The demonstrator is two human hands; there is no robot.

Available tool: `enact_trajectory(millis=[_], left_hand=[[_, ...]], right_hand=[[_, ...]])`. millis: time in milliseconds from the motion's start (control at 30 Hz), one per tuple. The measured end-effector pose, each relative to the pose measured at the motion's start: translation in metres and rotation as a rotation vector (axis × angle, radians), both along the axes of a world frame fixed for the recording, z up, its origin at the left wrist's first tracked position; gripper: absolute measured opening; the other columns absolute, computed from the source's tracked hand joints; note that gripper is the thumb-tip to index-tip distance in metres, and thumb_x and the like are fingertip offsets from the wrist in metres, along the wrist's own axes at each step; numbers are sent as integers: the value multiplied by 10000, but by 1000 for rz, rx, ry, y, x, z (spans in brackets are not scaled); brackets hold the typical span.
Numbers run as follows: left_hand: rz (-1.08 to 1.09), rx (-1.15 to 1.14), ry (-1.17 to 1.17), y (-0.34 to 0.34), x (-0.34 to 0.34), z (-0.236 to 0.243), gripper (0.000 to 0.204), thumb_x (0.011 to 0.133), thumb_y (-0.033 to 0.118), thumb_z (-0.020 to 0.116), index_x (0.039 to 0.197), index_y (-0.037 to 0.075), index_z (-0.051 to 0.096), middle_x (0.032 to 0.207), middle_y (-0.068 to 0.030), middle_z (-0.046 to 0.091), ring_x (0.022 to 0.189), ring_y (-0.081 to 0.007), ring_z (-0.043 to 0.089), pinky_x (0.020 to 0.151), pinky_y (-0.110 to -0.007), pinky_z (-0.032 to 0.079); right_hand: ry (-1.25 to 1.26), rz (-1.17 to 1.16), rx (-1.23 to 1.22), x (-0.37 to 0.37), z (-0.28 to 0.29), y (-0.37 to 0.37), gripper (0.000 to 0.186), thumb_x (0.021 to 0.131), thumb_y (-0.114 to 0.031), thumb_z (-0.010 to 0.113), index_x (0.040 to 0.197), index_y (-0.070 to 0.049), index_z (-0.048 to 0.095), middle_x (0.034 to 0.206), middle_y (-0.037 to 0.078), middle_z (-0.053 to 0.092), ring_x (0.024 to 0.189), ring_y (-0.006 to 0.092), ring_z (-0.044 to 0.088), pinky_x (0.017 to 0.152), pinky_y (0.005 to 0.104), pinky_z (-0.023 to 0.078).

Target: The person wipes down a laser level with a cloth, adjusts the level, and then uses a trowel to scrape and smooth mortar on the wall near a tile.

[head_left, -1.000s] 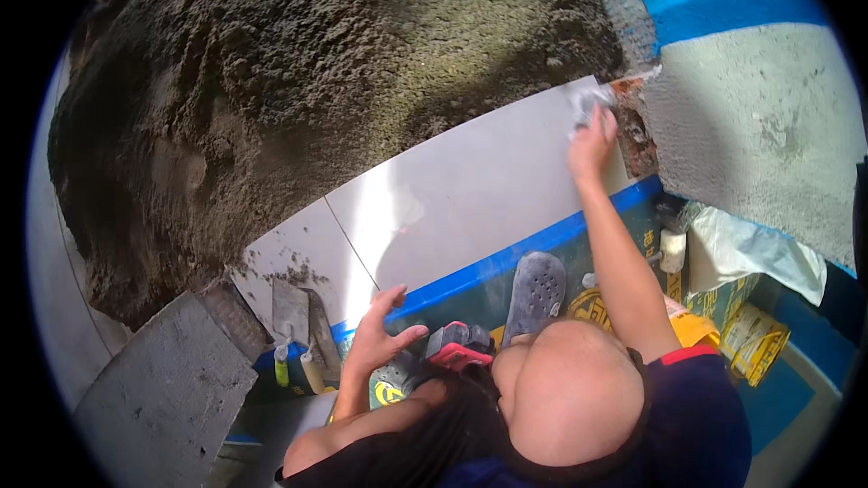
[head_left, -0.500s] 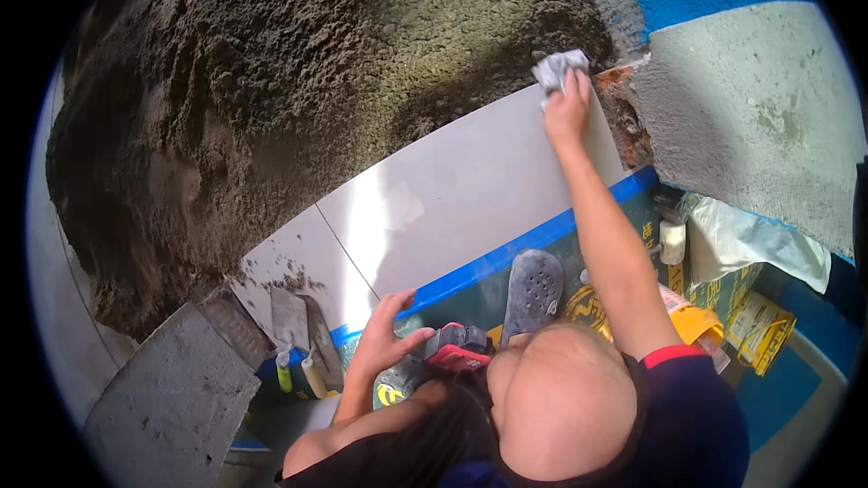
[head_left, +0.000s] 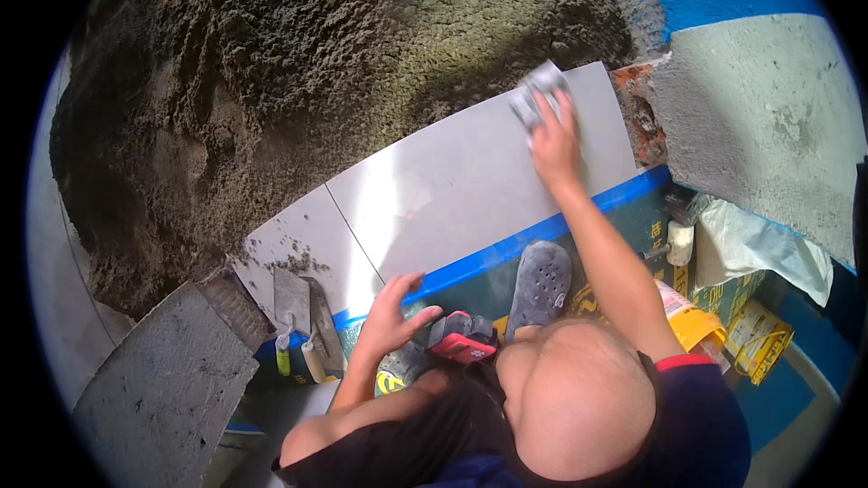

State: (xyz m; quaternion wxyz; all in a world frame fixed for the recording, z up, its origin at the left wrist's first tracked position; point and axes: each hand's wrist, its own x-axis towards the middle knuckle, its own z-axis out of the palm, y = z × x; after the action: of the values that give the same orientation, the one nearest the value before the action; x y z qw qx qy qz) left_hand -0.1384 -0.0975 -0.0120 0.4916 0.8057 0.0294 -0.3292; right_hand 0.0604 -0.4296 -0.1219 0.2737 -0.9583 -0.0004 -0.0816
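My right hand [head_left: 554, 143] presses a crumpled white-grey cloth [head_left: 535, 95] against the far edge of a pale tile [head_left: 470, 185], near its right end. The cloth is a little blurred, and the fingers curl over it. My left hand [head_left: 391, 314] hovers near the tile's front edge with fingers and thumb apart, holding nothing. Close to that thumb lies a red and black battery-like tool [head_left: 463, 337]. A second tile [head_left: 294, 239] adjoins on the left, with dark mortar crumbs on it.
Rough mortar [head_left: 298, 54] fills the area beyond the tiles. Trowels [head_left: 291, 303] rest at the left by a grey concrete slab [head_left: 167, 389]. Blue tape [head_left: 497, 253] edges the front. At right are yellow buckets [head_left: 759, 339], a white sack [head_left: 759, 248] and a rubber mallet [head_left: 680, 242].
My right hand has slid the cloth left and slightly nearer along the tile's far edge. My left hand stays open near the front edge; the view has shifted slightly.
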Motion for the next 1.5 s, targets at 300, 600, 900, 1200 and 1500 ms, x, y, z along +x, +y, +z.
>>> enact_trajectory(millis=[300,600,900,1200,1500], left_hand=[[669,253,-371,73,-19,13,362,887,68,763,1230,14,662,1133,-105,694,1069,-230,660,966,-370,520],[516,945,-48,166,-110,7,996,719,191,862,1563,26,360,1483,-257,459,1381,-432,453,1190,-473,357],[540,952,119,169,-120,-8,819,743,137,749,1496,60,437,1441,-194,529,1417,-398,440,1232,-642,198],[509,911,171,165,-121,14,1250,505,360,1023,1558,170,376,1688,-265,137,1573,-497,113,1261,-634,109],[461,999,13,177,-154,-1,627,565,281,958,1093,111,664,1494,-217,404,1390,-439,392,1200,-618,258]], right_hand=[[60,-160,61,-64,15,-61,568,920,-56,510,1487,-78,547,1554,223,444,1451,409,415,1203,500,349],[112,224,-99,-56,0,49,636,908,-14,528,1538,-78,474,1601,224,371,1490,431,356,1231,486,322],[84,1224,174,-70,28,149,627,866,22,579,1449,-208,601,1561,141,486,1493,358,409,1216,515,371],[6,1134,131,45,-5,260,481,922,-75,637,1389,-187,666,1523,124,548,1474,365,434,1198,453,409],[271,1960,125,-86,27,214,424,914,-150,630,1336,-135,677,1478,118,584,1434,305,494,1219,474,376]])
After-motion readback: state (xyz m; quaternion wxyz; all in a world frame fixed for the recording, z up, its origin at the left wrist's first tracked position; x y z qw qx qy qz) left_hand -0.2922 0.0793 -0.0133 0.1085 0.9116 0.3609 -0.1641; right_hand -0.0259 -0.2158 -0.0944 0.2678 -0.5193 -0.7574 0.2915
